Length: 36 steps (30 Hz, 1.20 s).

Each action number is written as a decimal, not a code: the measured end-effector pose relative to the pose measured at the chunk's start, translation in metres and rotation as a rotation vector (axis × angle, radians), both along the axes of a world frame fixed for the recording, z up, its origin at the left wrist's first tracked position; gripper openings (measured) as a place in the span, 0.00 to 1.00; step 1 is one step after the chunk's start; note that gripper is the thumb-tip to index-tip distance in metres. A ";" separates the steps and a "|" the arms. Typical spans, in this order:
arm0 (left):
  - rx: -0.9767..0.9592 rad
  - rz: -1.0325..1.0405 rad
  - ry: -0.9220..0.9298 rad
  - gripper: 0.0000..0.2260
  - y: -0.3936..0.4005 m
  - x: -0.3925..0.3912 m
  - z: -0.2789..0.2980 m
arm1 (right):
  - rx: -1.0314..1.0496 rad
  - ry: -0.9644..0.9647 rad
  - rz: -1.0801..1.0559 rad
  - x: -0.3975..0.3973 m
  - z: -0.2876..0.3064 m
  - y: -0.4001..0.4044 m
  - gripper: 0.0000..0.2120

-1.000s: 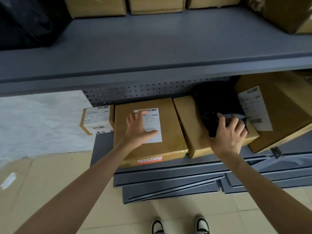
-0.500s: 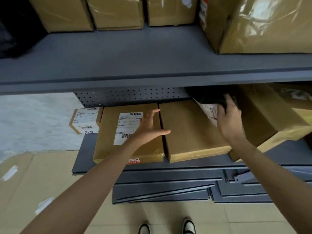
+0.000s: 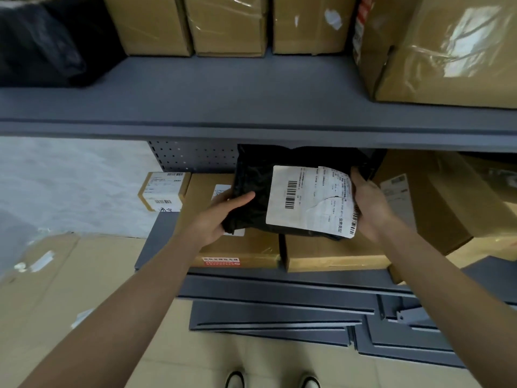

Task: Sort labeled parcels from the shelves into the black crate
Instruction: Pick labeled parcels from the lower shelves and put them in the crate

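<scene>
The left hand curls around the left edge of a soft, crinkled black plastic bag bearing a torn white paper label, held above flat cardboard boxes on the lower shelf; the right hand grips its right edge.

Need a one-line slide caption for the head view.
Left hand and right hand hold a black plastic mailer bag with white shipping label above brown cardboard boxes.

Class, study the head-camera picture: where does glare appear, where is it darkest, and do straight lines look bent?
Head view: window glare on the taped box upper right; deepest shadow behind the black parcel under the upper shelf; that shelf's edge bows slightly, a wide-angle effect; the parcel's label stays readable.
</scene>
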<state>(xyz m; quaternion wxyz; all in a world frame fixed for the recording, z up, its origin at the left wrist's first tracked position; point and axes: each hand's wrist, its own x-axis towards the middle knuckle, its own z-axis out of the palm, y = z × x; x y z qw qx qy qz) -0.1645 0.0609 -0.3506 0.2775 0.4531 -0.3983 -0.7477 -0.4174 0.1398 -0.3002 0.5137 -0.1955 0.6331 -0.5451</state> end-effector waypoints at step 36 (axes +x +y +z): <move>-0.757 -0.579 -0.619 0.20 0.022 -0.040 -0.014 | 0.694 1.018 0.183 -0.020 -0.081 0.033 0.43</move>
